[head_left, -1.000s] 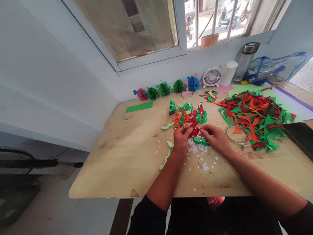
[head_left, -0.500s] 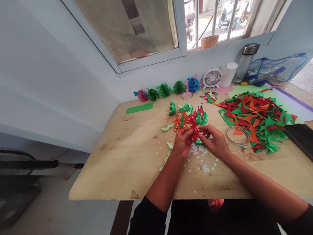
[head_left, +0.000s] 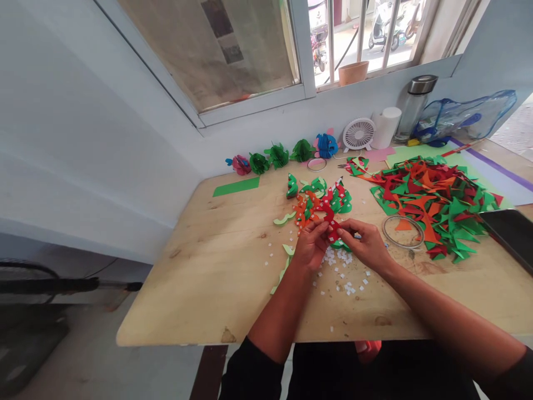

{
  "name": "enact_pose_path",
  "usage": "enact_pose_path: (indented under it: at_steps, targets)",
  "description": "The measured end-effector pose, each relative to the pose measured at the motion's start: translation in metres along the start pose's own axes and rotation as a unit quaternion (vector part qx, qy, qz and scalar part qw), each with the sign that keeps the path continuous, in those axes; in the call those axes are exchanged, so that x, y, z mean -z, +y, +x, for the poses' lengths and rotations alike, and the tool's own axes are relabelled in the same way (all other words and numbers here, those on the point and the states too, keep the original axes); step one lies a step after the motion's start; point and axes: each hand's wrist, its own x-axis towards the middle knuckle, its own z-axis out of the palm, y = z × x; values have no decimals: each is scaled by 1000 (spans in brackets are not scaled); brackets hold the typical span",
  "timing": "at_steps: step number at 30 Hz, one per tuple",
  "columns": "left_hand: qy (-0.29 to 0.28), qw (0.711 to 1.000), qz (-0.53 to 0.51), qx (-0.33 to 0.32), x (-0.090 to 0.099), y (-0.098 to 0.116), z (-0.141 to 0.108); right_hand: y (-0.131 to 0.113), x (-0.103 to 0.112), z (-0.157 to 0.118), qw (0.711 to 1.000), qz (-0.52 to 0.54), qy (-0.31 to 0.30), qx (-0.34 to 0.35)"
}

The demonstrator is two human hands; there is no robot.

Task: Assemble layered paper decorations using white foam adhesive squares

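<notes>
the red strip [head_left: 334,230] was matt paper, the tabletop [head_left: 216,266] smooth knotted wood; the phone [head_left: 510,232] looked glossy, the bottle cap [head_left: 423,85] shiny metal, the pouch [head_left: 487,111] clear, glossy plastic.

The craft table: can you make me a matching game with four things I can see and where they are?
Things:
1. red paper piece
2. mini desk fan
3. flowerpot
4. smartphone

Places:
A. by the window bars
B. lying at the right side of the table
C. in the fingers of the left hand
D. beside the blue paper figure, near the wall

Right pairs: 1-C, 2-D, 3-A, 4-B
</notes>
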Motion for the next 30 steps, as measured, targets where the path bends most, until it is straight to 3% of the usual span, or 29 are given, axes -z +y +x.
enact_pose_path:
  at_steps: [5, 9, 12, 16, 22, 30]
  targets:
    - [0, 1000, 24, -20, -1, -2, 0, -3, 1, 3, 989, 121, -19, -84]
    - [17, 989, 92, -116, -2, -2, -2, -8, 4, 5, 966, 209, -10, -149]
    - [6, 974, 145, -173, -3, -1, -3, -5, 5, 6, 953, 250, 2, -172]
    - [-25, 959, 198, -200, -1, -1, -2, 1, 4, 7, 943, 277, -6, -182]
    - [-13, 969, 176, -171, 2, -5, 3, 1, 3, 5, 944, 283, -15, -171]
    - [-12, 997, 47, -57, -4, -1, -1, -1, 2, 4, 944, 290, -24, -152]
